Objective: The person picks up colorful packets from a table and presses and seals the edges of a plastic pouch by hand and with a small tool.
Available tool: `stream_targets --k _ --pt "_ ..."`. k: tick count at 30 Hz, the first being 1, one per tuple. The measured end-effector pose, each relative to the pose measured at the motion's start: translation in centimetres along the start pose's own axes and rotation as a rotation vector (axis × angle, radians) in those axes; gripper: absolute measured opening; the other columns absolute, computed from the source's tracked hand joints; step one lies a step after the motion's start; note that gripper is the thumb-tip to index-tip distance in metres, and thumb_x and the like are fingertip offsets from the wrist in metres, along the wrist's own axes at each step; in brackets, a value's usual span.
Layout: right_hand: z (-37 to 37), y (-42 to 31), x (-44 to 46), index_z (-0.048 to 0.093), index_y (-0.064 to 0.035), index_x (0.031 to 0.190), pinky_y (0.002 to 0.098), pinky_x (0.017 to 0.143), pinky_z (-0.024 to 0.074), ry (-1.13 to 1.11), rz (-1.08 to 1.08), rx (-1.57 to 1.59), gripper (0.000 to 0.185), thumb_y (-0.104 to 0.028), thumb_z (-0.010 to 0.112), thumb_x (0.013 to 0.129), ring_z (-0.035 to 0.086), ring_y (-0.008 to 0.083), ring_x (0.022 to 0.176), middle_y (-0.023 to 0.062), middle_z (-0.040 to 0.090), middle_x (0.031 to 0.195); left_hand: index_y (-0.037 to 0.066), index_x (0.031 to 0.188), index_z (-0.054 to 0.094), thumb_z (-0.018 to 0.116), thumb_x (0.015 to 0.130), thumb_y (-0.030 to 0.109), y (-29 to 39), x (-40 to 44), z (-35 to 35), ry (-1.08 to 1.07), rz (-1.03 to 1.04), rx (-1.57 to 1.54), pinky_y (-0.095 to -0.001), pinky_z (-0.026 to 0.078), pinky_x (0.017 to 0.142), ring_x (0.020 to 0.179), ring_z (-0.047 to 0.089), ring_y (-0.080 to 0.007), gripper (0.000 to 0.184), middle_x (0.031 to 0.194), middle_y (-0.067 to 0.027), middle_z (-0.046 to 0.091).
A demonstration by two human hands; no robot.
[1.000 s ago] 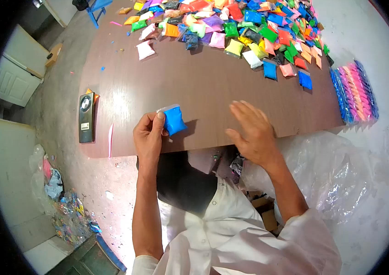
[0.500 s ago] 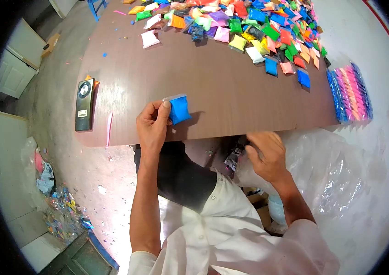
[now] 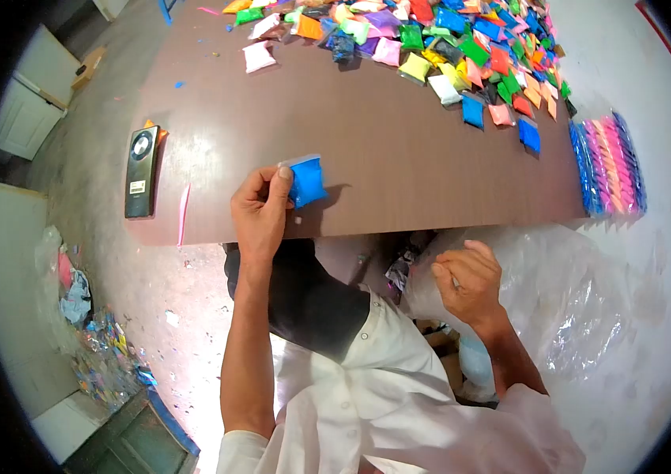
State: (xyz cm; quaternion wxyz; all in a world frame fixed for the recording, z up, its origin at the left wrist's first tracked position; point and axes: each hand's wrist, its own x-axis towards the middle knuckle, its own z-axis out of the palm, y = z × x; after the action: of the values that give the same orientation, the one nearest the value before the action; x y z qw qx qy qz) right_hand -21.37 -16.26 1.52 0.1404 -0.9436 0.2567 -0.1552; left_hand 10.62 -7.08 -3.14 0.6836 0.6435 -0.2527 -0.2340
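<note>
Blue packet's pinched in my left hand, 7 o'clock on the worktop — looks light, squishy, maybe slick, so I'd grip the top seam. Right hand's empty, loosely open, 5 o'clock.

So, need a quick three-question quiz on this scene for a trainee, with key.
1. Multiple choice: what does the left hand pinch?
a) a green plastic packet
b) a small blue plastic packet
c) a white plastic packet
2. True or false: the right hand is past the near edge of the brown tabletop.
3. Fill in, as pictured: the thin pink-and-white strip lies to the ____ of the dark rectangular phone.

Key: 1 b; 2 true; 3 right.
</note>
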Motion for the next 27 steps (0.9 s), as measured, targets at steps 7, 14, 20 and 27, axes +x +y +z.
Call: stream_targets --k 7,14,20,27 --pt "0.7 -0.7 3.6 0.070 -0.0030 0.089 0.0448 0.092 0.0510 0.240 -0.054 0.057 0.010 -0.006 0.076 0.081 0.069 0.0263 0.089 0.0089 0.073 0.097 -0.001 0.099 0.073 0.071 0.100 0.029 0.0 -0.1 -0.1 -0.008 0.004 0.053 -0.0210 0.045 0.060 0.066 0.056 -0.0048 0.031 0.075 0.0009 0.064" --pt "2.3 -1.0 4.6 0.070 -0.0036 0.096 0.0523 0.108 0.0397 0.153 -0.047 -0.049 0.022 -0.015 0.079 0.080 0.069 0.0259 0.098 0.0075 0.074 0.100 0.001 0.098 0.071 0.068 0.102 0.029 0.1 -0.3 0.5 0.026 0.007 0.055 -0.0209 0.042 0.060 0.065 0.052 -0.0050 0.029 0.075 0.0024 0.060" --pt "2.1 0.3 0.0 0.066 -0.0071 0.070 0.0498 0.101 0.0448 0.137 -0.090 0.117 0.015 -0.012 0.078 0.077 0.070 0.0242 0.094 0.0069 0.073 0.089 0.002 0.095 0.071 0.068 0.102 0.029 0.1 -0.2 0.6 0.013 0.015 0.086 -0.0208 0.042 0.060 0.065 0.052 -0.0049 0.028 0.073 0.0026 0.059" --pt "1.8 3.3 1.3 0.065 -0.0065 0.096 0.0472 0.097 0.0478 0.342 0.027 0.077 0.022 -0.006 0.080 0.081 0.068 0.0256 0.088 0.0075 0.071 0.093 0.000 0.097 0.072 0.069 0.101 0.027 0.2 -0.3 0.4 0.011 0.035 0.084 -0.0206 0.044 0.060 0.065 0.054 -0.0046 0.028 0.073 0.0015 0.061"
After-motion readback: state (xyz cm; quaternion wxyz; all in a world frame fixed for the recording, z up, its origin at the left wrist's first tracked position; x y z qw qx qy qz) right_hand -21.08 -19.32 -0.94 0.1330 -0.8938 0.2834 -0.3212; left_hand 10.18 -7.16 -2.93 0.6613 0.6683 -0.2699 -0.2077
